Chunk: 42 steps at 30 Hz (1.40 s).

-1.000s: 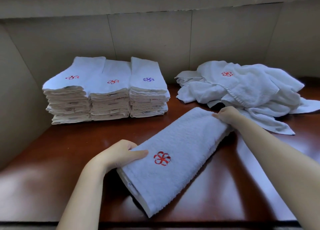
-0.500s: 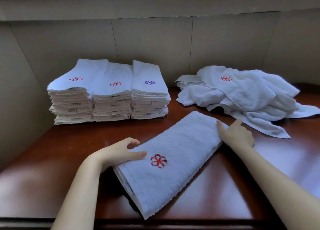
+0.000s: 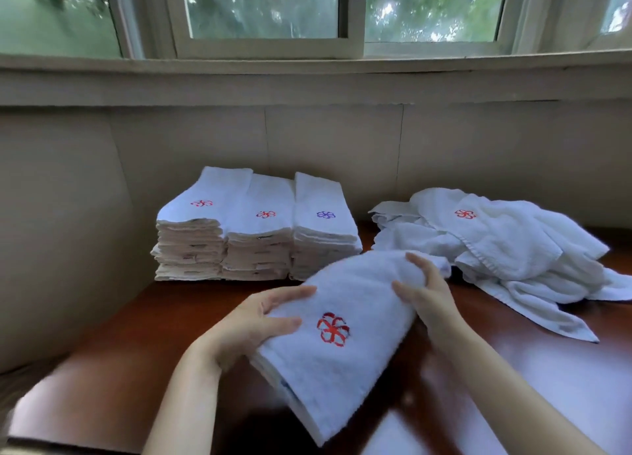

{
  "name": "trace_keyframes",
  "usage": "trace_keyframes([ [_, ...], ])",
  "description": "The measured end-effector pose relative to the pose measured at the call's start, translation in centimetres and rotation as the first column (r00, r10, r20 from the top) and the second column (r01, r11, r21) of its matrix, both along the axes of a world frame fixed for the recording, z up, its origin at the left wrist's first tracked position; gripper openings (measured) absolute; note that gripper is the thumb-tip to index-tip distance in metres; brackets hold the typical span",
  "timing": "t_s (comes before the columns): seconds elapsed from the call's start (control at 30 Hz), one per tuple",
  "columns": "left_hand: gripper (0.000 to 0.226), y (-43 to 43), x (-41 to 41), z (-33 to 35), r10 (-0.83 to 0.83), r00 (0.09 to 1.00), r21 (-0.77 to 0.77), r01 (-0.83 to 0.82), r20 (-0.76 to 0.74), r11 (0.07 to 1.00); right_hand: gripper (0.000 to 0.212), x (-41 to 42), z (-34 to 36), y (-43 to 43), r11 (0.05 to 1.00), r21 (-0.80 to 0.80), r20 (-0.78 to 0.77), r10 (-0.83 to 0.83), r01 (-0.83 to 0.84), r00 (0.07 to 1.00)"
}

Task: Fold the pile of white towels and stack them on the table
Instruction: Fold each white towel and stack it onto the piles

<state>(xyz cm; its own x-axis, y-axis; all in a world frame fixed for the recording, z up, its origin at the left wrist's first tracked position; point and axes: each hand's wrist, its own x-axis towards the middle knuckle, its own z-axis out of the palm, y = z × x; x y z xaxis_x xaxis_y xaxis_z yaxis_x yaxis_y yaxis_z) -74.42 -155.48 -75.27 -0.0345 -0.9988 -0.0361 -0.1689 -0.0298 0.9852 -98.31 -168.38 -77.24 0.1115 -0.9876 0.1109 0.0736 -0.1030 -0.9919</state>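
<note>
While both hands have hold of it, the folded towel (image 3: 359, 369) hangs slanted over the middle of the dark wooden table (image 3: 102, 369), red flower emblem up. Its near end looks to be off the wood. The left hand (image 3: 246, 331) is curled round the long left edge, thumb and a finger spread over the top. The right hand (image 3: 427, 300) is clamped on the far right end, fingers hooked over, thumb pressing in.

My read is that the folding's done on this one and it's bound for the stacks. To do that well, pinch the layers together so the fold doesn't fan open. Then swing it round to line up with the others and lay it flat, edges flush, emblem on top like its neighbours.

Three stacks of folded towels (image 3: 260, 246) stand side by side at the back left, touching each other. The stack with the purple emblem (image 3: 325, 235) is nearest the hands. Their far ends run close up to the wall (image 3: 68, 215), so come in from the front and set it down rather than sliding it. There's open wood in front of the stacks to work in.

On the right sprawls the loose pile of white towels (image 3: 506, 249), one tail trailing toward the near right. That forearm should steer wide of it.
</note>
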Motion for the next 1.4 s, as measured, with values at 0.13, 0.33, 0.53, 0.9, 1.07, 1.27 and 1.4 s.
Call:
trace_keyframes([
  [0.13, 0.039, -0.4, 2.4, 4.9, 0.154, 0.988, -0.277, -0.149, -0.003, 0.949, 0.057, 4.9, 8.2, -3.9, 0.957, -0.265, 0.073, 0.141, -0.118, 0.987],
  [0.33, 0.033, -11.1, 10.3, 10.1, 0.475, 0.88, -0.349, -0.443, 0.007, 0.826, 0.079, 20.2, 17.9, -18.0, 0.892, -0.398, -0.118, 0.179, -0.212, 0.977],
  [0.53, 0.047, -21.3, 15.6, 5.8, 0.446, 0.491, -0.171, -0.506, 0.748, 0.845, 0.009, 29.2, 6.3, -25.7, 0.915, 0.206, -0.548, 0.402, -0.347, 0.734],
  [0.9, 0.028, -22.7, 15.1, 4.8, 0.305, 0.169, -0.201, -0.453, 0.937, 0.869, 0.058, 29.1, 5.2, -23.3, 0.982, -0.17, -0.464, -0.007, -0.081, 0.886],
  [1.07, 0.029, -22.8, 13.8, 7.0, 0.242, -0.225, -0.315, -0.385, 0.944, 0.868, 0.034, 29.3, 5.5, -22.4, 0.961, -0.242, -0.747, -0.098, -0.132, 0.657],
  [1.27, 0.056, -25.1, 15.4, 3.7, 0.178, 0.084, -0.134, -0.377, 0.98, 0.916, 0.052, 31.5, 5.4, -24.1, 0.859, -0.194, -0.961, -0.07, -0.475, 0.266],
  [1.4, 0.055, -25.4, 15.6, 3.4, 0.084, -0.002, -0.077, -0.423, 0.996, 0.903, 0.054, 31.7, 4.8, -24.8, 0.845, -0.06, -0.972, 0.072, -0.531, 0.226],
])
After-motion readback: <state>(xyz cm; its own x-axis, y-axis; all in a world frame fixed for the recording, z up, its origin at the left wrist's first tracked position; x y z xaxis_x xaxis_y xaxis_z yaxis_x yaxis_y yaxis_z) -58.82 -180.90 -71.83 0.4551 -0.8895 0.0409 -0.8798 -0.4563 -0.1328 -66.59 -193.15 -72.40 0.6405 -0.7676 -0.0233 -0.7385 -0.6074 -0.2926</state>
